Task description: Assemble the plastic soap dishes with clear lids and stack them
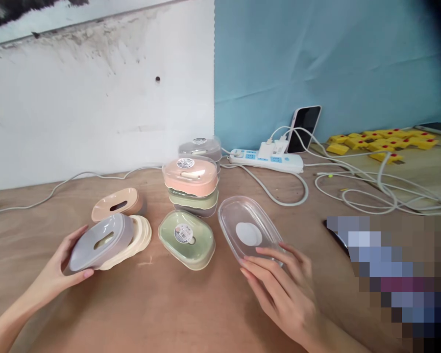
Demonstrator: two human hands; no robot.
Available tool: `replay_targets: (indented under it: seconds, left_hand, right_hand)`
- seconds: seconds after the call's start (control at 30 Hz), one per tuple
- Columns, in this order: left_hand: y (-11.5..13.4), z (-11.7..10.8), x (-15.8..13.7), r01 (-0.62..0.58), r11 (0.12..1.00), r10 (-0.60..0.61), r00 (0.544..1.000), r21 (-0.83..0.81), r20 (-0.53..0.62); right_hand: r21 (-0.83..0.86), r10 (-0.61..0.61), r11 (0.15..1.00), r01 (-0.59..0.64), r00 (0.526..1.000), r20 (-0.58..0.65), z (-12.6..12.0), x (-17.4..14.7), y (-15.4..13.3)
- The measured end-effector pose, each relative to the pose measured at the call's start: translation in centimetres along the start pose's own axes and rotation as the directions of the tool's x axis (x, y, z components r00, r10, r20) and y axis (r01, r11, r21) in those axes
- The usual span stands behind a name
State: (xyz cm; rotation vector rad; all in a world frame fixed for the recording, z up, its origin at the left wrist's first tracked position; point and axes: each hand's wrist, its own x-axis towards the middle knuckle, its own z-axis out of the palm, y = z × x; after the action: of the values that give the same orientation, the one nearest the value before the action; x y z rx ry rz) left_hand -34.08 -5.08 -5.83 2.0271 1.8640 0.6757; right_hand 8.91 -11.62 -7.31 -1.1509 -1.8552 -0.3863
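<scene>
My left hand [68, 267] grips the near end of a lilac oval plastic box [123, 233] with a slot in its face, thumb along the near side and fingers behind. The box lies tilted over a stack of cream oval pieces [142, 235]. Behind it is a peach slotted piece [113, 203]. My right hand [282, 289] has its fingers over the near end of a clear oval lid [235, 215] with a round white sticker; its thumb is mostly hidden. Between the hands sits a green box under a clear lid [202, 238], bearing a label.
At the back stands a stack of lidded boxes with a pink box [191, 182] on top. A white power strip [286, 163] with chargers, a propped phone [305, 128], loose white cables [356, 196] and several yellow blocks [382, 142] lie behind to the right. A pixelated patch hides the lower right.
</scene>
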Motion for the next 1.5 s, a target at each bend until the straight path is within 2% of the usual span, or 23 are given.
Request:
replay_targets:
  seconds: [0.13, 0.27, 0.37, 0.53, 0.7, 0.8, 0.97, 1.1, 1.33, 1.5]
  left_hand:
    - [1.6, -0.1, 0.2, -0.006, 0.997, 0.006, 1.0, 0.079, 0.005]
    - [3.4, -0.4, 0.4, 0.051, 0.995, -0.054, 0.998, 0.083, 0.039]
    - [4.4, -0.7, 0.5, 0.038, 0.995, -0.042, 0.998, 0.095, 0.046]
    - [5.2, -0.9, 0.7, -0.069, 0.989, 0.059, 0.995, 0.133, 0.076]
    - [5.6, -1.0, 1.0, -0.048, 0.989, 0.023, 0.984, 0.136, 0.179]
    - [5.7, -0.8, 1.2, -0.039, 0.99, 0.011, 0.981, 0.139, 0.195]
    - [6.3, -0.4, 1.3, -0.09, 0.976, 0.058, 0.985, 0.2, 0.163]
    - [6.7, -0.2, 1.1, -0.044, 0.977, 0.021, 0.993, 0.21, 0.113]
    - [5.7, -0.2, 0.8, -0.108, 0.963, 0.099, 0.994, 0.245, 0.05]
    - [5.9, -1.1, 0.6, -0.062, 0.963, 0.073, 0.997, 0.263, -0.033]
  right_hand:
    - [0.007, 0.004, 1.0, -0.003, 1.0, -0.011, 0.1, 0.0, 0.1]
    - [0.012, -0.005, 1.0, 0.005, 1.0, 0.011, 0.0, 0.0, 0.2]
    - [0.018, -0.001, 1.0, 0.001, 1.0, 0.023, 0.0, 0.0, 0.3]
    - [0.01, 0.0, 1.0, 0.0, 1.0, 0.022, 0.1, -0.1, 0.2]
    - [0.032, 0.037, 0.999, -0.037, 0.999, 0.004, 0.3, -0.3, 0.0]
    - [0.034, 0.032, 0.999, -0.032, 0.999, 0.002, 0.4, -0.4, 0.0]
    - [0.044, 0.016, 0.999, -0.016, 1.0, -0.002, 0.4, -0.4, 0.0]
    - [0.053, 0.005, 0.999, -0.004, 1.0, -0.009, 0.3, -0.4, 0.1]
    - [0.064, -0.014, 0.998, 0.016, 1.0, -0.028, 0.3, -0.4, 0.1]
    - [0.063, -0.026, 0.998, 0.028, 0.999, -0.03, 0.1, -0.2, 0.0]
